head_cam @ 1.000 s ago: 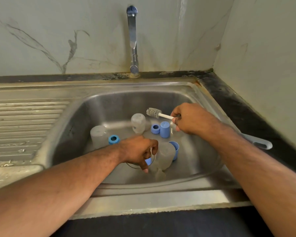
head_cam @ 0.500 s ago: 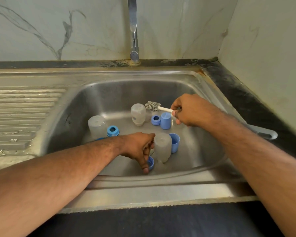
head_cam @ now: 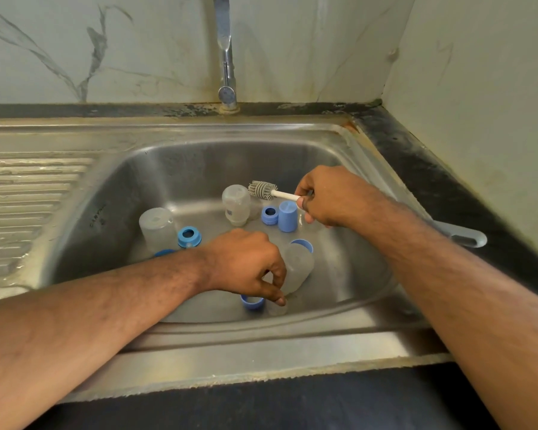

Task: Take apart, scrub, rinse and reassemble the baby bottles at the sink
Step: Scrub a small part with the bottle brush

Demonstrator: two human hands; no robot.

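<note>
R hand [head_cam: 326, 197] fingers clamped on brush [head_cam: 263, 190], kept ready for scrubbing. L hand [head_cam: 246, 263] fingertips pinch clear teat [head_cam: 277, 307] beside blue ring [head_cam: 253, 302], prob. lifting it for scrubbing.

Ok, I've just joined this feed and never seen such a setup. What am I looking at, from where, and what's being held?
No machine here: these are a person's two bare arms, filmed by one camera on their head, looking down into a steel sink. The right hand holds a small white-handled brush. The left hand reaches low beside a blue ring, fingers curled; what its grip has, I cannot tell. In the basin lie cloudy bottles and blue caps. A tap stands behind, with no water visibly running.
</note>
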